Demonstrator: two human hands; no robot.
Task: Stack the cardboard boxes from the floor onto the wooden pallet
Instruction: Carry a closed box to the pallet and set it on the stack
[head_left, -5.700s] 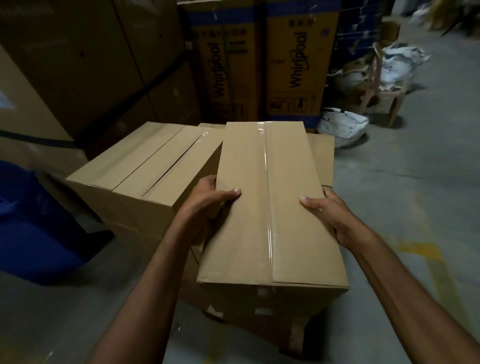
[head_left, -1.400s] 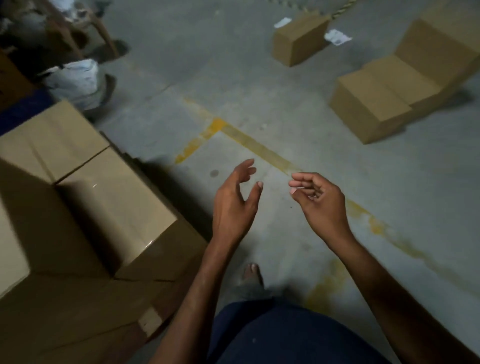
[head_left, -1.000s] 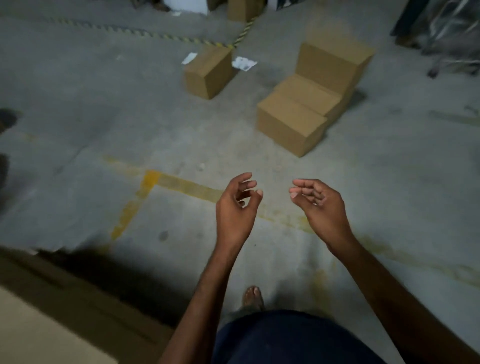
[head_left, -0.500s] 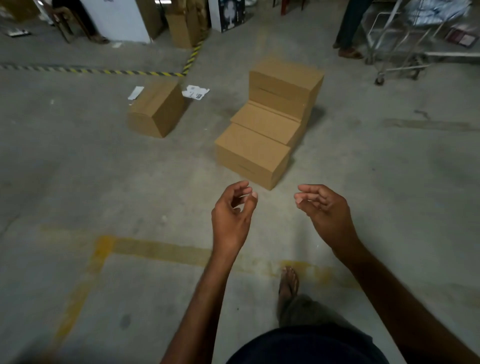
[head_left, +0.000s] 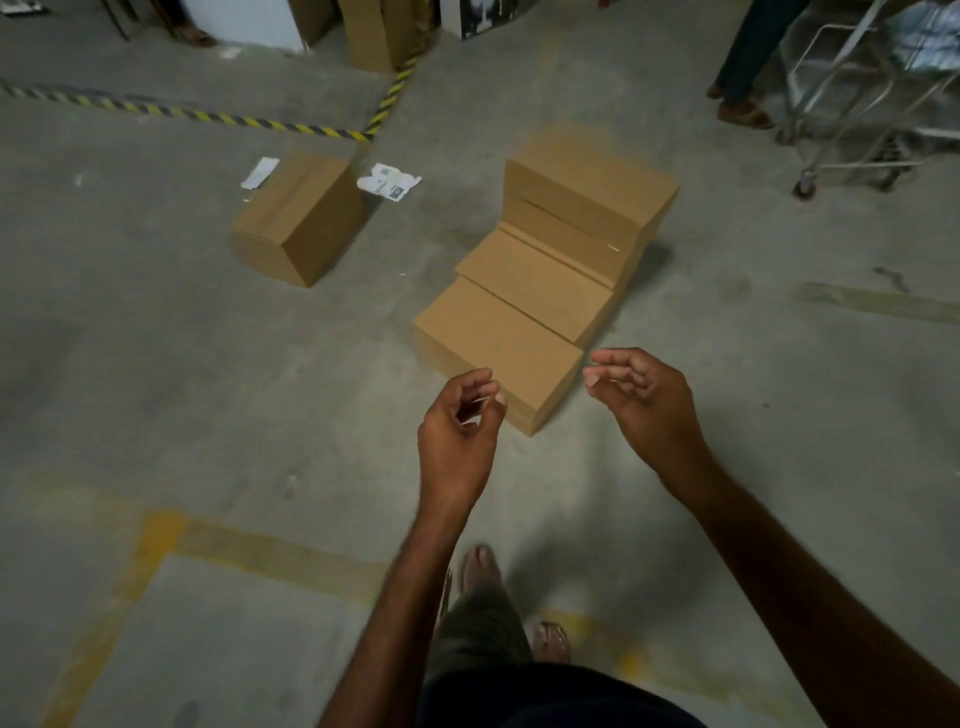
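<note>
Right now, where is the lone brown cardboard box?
Head view, upper left: the lone brown cardboard box sits between two white paper scraps, left of the stepped cardboard box stack.

We see a grey concrete floor (head_left: 156, 364), scuffed & stained, dimly lit. A black-and-yellow striped hazard tape (head_left: 208, 115) runs across the far left, then bends up twd the back. Nearer us, a worn yellow painted line (head_left: 270, 558) makes a corner on the floor; a fainter pale stripe (head_left: 878, 304) lies at right. White paper scraps (head_left: 388, 183) lie near the tape. Top right: a silver wire-frame trolley on castors (head_left: 852, 104), w/ a standing person's dark trouser legs (head_left: 748, 47) just beside it. Top left, a white upright panel (head_left: 244, 21).
</note>
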